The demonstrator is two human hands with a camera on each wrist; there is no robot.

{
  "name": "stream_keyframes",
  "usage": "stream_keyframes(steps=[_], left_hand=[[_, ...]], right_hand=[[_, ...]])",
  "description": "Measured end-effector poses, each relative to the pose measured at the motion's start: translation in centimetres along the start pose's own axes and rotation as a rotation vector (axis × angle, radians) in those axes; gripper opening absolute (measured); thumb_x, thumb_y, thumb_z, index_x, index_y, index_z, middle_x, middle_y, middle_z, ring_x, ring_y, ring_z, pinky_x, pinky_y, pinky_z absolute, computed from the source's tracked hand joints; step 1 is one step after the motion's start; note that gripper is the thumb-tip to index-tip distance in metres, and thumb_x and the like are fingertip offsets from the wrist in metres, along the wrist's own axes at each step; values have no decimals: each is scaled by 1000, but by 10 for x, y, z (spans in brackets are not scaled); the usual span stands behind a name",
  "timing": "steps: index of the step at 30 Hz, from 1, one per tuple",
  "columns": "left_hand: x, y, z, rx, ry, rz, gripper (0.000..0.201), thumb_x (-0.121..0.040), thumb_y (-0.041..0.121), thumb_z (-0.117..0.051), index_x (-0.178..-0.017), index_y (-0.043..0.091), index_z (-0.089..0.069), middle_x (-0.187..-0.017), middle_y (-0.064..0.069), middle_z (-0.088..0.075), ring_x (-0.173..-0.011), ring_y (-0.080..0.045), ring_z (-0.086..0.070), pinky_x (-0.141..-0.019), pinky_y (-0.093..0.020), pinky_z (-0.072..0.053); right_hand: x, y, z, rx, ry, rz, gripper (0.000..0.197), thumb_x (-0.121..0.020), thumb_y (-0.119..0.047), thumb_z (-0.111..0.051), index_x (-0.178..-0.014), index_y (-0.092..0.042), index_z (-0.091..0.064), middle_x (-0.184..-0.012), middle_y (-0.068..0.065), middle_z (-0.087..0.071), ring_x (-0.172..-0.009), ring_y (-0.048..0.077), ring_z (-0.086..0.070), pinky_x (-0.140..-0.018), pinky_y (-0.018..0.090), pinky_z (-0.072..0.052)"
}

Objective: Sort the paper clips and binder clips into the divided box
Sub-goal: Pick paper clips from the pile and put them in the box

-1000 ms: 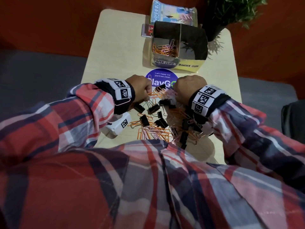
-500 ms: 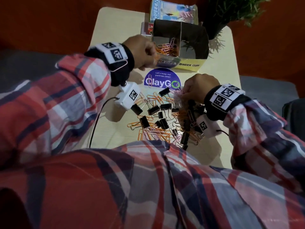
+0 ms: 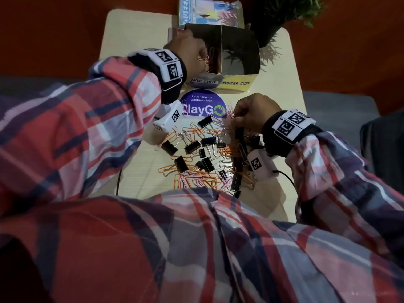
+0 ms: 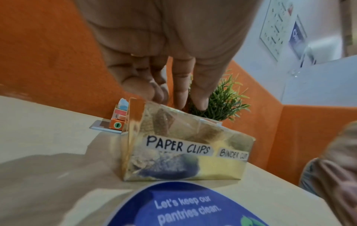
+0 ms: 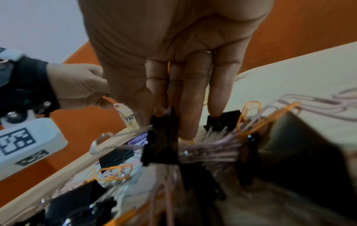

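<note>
Box (image 3: 235, 80): at 12 o'clock on my table (image 3: 135, 40), split by one wall into two cells; the front reads PAPER CLIPS on the left, BINDER CLIPS on the right.
Left cell: orange paper clips (image 3: 205, 62) lie in it, partly hidden by my left hand.
Right cell: dark inside; I cannot tell what it holds.
Pile (image 3: 196, 154): loose orange and pink paper clips mixed with black binder clips (image 3: 192, 146), at 6 o'clock from the box, just past the round blue sticker (image 3: 203, 106).
Left hand (image 3: 188, 53): reaching over the left cell at 11 o'clock, wrist raised, fingers (image 4: 180, 85) pointing down to the rim, thumb drawn in toward them; the wrist view shows nothing between them, so I cannot tell whether I hold a clip or have let go.
Right hand (image 3: 249, 114): down on the pile's 2 o'clock edge, palm facing down, fingers (image 5: 191, 94) straight; thumb and fingers pinch a black binder clip (image 5: 162, 137) with pink paper clips caught beside it.
Behind the box: a small book (image 3: 209, 14) and a potted plant (image 3: 284, 16) at 1 o'clock.
</note>
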State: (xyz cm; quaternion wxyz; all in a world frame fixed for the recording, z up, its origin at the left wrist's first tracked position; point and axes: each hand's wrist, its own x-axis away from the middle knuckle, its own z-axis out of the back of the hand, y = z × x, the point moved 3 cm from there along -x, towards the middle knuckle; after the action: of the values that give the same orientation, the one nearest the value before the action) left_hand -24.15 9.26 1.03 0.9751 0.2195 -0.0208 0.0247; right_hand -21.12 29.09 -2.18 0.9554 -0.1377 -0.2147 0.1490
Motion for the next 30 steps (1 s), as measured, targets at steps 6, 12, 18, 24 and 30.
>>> stream_keyframes(steps=[6, 12, 18, 24, 30], left_hand=[[50, -12, 1, 59, -21, -56, 17, -87, 26, -64, -103, 19, -66, -110, -5, -59, -96, -21, -56, -81, -30, -44], [99, -47, -17, -131, -383, 13, 46, -80, 36, -71, -121, 24, -57, -107, 3, -50, -93, -15, -50, -77, -30, -42], [119, -61, -25, -253, -513, -68, 70, -75, 43, -73, -136, 24, -44, -133, 2, -38, -113, -18, -46, -90, -35, -48], [113, -56, -31, -82, -454, -5, 39, -90, 35, -58, -127, 26, -54, -124, 5, -44, -108, -17, -51, -87, -31, -43], [103, -54, -33, -103, -429, -21, 44, -83, 21, -69, -123, 26, -53, -116, 5, -46, -98, -15, -50, -75, -26, -40]], right_hand=[[3, -10, 7, -174, -24, -28, 15, -79, -22, -75, -68, -21, -65, -74, 1, -72, -74, 19, -67, -74, 32, -54], [-3, -13, 15, -280, 28, 17, 13, -78, -18, -75, -69, -15, -66, -65, 3, -72, -65, 16, -70, -78, 39, -58], [-20, -41, 48, -223, 94, 105, 7, -79, -15, -74, -77, -10, -70, -76, 7, -74, -77, 21, -72, -80, 41, -59], [-54, -92, 88, 26, 226, 227, 7, -79, -26, -73, -84, -20, -72, -86, -4, -72, -81, 12, -66, -83, 33, -53], [-98, -128, 72, 459, 236, 259, 15, -86, -24, -56, -91, -13, -65, -90, 8, -64, -74, 26, -55, -66, 31, -42]])
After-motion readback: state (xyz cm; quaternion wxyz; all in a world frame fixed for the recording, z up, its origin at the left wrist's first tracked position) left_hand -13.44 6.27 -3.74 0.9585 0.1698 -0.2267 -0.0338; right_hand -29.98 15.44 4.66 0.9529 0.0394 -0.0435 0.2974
